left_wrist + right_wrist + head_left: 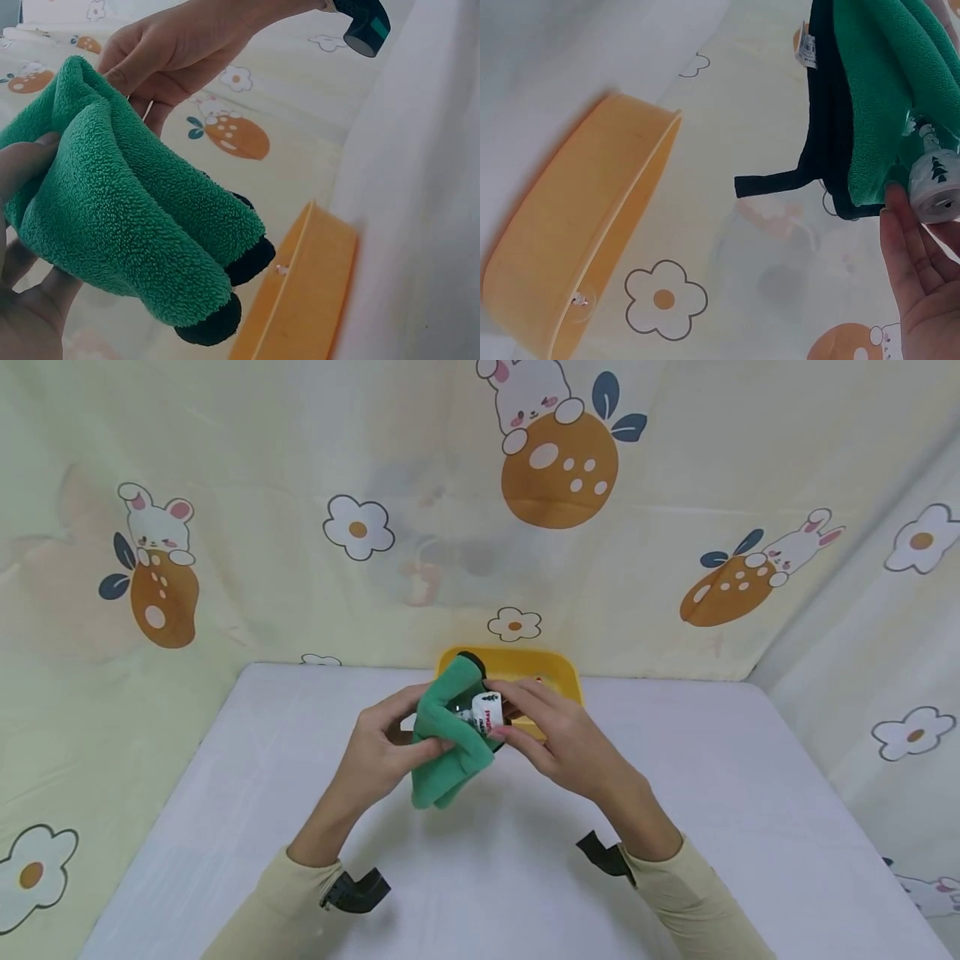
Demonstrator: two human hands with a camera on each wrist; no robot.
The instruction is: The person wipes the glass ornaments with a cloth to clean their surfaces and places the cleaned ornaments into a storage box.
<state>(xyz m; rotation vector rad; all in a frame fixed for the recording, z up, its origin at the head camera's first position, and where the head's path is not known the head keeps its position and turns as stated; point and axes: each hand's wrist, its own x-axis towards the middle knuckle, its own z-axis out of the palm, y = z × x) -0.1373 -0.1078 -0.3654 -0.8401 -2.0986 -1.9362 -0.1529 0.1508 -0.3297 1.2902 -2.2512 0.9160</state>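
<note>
A folded green towel cloth [453, 764] with black edging is gripped by my left hand [378, 752], with the thumb lying over its near side. My right hand [562, 735] pinches the white base [487, 712] of a small snow globe, its fingertips around the base. In the right wrist view the snow globe [934, 176] shows a clear dome and dark trees printed on the base. The cloth wraps over part of the dome, hiding some of it. In the left wrist view the cloth [112, 195] hides the globe altogether.
Behind the hands, a yellow plastic bin [551, 664] stands at the table's far edge. Inside its rim, a small clear round thing with a white figure [579, 298] shows. A patterned curtain [262, 527] hangs behind the white table [247, 777].
</note>
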